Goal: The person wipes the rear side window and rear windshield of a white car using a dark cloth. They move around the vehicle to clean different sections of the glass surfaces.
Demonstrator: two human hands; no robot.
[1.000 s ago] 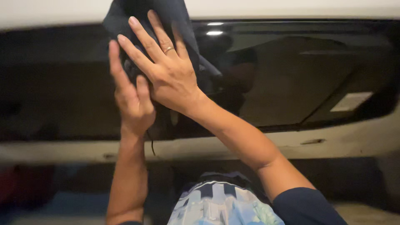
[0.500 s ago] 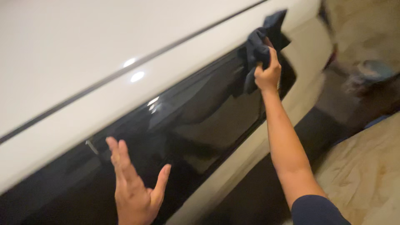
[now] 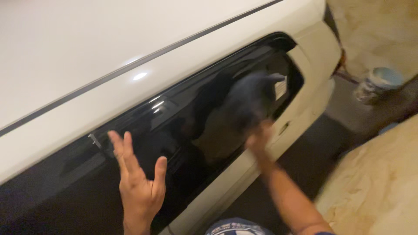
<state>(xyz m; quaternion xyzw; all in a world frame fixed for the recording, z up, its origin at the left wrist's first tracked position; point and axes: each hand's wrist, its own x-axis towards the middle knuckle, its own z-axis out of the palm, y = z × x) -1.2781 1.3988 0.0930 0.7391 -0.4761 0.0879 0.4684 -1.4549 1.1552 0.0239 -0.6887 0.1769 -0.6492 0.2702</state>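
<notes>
A white car fills the view, with a dark tinted side window running across it. My right hand, blurred by motion, grips a dark blue cloth and presses it against the rear part of the glass. My left hand is raised in front of the window's middle, fingers spread, palm toward the glass, holding nothing. Whether it touches the glass is unclear.
A light-coloured bucket stands on the floor at the far right beyond the car's corner. A pale marbled floor lies at the right. A small sticker sits in the window's rear corner.
My right hand has swept the cloth down from the window's upper rear corner to lower on the glass. One second ago both hands were on the cloth; the left has since come off it.
</notes>
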